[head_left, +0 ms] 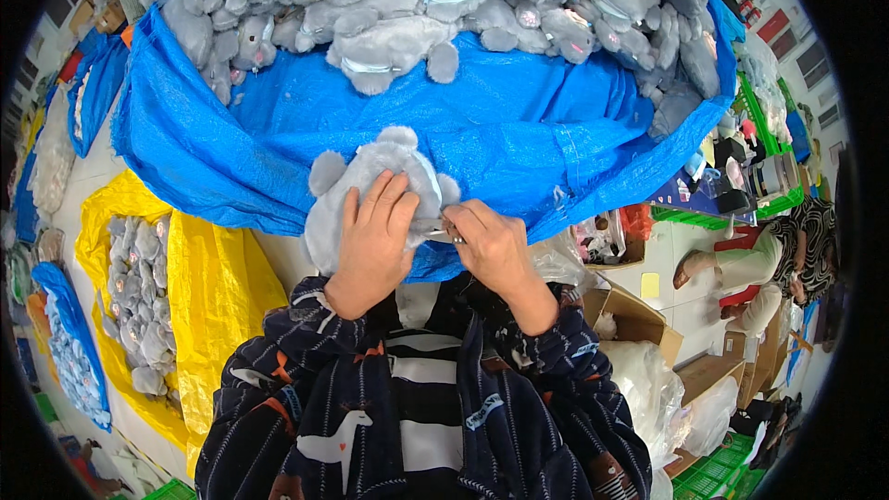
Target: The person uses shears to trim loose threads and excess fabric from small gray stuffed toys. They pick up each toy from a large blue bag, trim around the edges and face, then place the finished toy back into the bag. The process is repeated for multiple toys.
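Observation:
A grey plush toy (356, 176) lies at the near edge of a blue tarp (519, 130), its round ears and limbs pointing up and outward. My left hand (370, 241) lies flat over the toy's lower body and holds it in place. My right hand (486, 241) is closed around a small metal tool (444, 236), whose tip touches the toy's right side. What kind of tool it is cannot be made out. Both forearms come up from dark patterned sleeves.
A heap of several grey plush toys (417, 0) covers the far side of the blue tarp. A yellow bag (213, 287) at my left holds more. Cardboard boxes (639, 315), clear plastic bags and green crates (713, 472) stand at the right, where another person (787, 259) sits.

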Available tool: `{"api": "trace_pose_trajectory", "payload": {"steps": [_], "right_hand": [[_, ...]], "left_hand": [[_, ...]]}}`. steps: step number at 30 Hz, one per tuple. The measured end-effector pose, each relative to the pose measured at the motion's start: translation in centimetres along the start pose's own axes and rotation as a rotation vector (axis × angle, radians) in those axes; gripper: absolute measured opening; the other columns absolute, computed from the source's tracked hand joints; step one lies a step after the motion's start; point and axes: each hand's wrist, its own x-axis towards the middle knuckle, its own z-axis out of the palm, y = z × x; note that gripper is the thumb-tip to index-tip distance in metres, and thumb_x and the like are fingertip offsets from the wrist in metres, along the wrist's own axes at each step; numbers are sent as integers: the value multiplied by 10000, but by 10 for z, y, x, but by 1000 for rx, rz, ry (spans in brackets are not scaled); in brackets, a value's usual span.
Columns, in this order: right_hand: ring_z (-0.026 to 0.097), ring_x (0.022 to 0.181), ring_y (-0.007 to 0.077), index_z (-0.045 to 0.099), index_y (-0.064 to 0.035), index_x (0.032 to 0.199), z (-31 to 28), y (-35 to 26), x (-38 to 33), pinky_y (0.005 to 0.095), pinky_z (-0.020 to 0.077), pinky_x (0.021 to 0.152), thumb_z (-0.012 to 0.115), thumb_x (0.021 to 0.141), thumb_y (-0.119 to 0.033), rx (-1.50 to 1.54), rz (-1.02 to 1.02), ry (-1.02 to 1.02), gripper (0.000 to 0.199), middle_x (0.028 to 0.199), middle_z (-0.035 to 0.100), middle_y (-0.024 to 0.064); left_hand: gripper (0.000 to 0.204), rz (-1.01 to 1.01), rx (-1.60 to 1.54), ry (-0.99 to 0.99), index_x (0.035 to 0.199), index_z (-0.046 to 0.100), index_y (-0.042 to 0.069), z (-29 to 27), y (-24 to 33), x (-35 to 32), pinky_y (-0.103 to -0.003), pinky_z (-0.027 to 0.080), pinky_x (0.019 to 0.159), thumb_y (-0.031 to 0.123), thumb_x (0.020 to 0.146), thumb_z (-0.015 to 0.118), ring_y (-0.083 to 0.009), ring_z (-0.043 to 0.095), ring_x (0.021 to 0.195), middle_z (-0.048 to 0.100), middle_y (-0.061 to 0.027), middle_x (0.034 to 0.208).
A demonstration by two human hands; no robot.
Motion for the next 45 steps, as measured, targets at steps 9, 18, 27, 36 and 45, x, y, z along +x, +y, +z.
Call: {"api": "trace_pose_trajectory", "payload": {"steps": [9, 18, 27, 36, 45], "right_hand": [[585, 653, 358, 604, -36, 843, 30, 21, 57, 416, 460, 544, 608, 798, -136, 121, 69, 98, 110, 794, 606, 153], [519, 538, 129, 594, 27, 811, 0, -49, 42, 298, 407, 495, 593, 863, -190, 504, 440, 145, 223, 607, 562, 134], [597, 632, 291, 579, -27, 884, -13, -31, 29, 338, 477, 524, 629, 743, -41, 38, -6, 52, 150, 806, 596, 104], [613, 766, 276, 596, 28, 863, 0, -32, 41, 324, 477, 671, 624, 797, -89, 389, 52, -40, 137, 883, 605, 161], [618, 742, 256, 571, -42, 908, -28, -57, 15, 327, 493, 584, 627, 692, 0, 405, -18, -217, 227, 993, 579, 92]], "left_hand": [[472, 135, -424, -83, 1051, 443, 81, -24, -48, -11, -512, 267, 1019, -14, 627, 627, -336, 370, 1261, 452, -118, 1306], [517, 140, -124, 277, 1040, 466, 82, -38, -2, -29, -500, 331, 962, 37, 583, 702, -336, 442, 1194, 489, -127, 1248], [306, 440, -264, 260, 810, 453, 61, -29, -24, -54, -553, 303, 976, -44, 593, 641, -338, 492, 1156, 559, -120, 1165], [329, 442, -265, 199, 824, 452, 62, -28, -43, -69, -542, 305, 978, 33, 595, 687, -346, 463, 1185, 504, -168, 1231], [401, 260, -312, 222, 937, 488, 61, -48, -20, -33, -441, 398, 904, -3, 586, 673, -308, 507, 1148, 533, -131, 1218]]}}
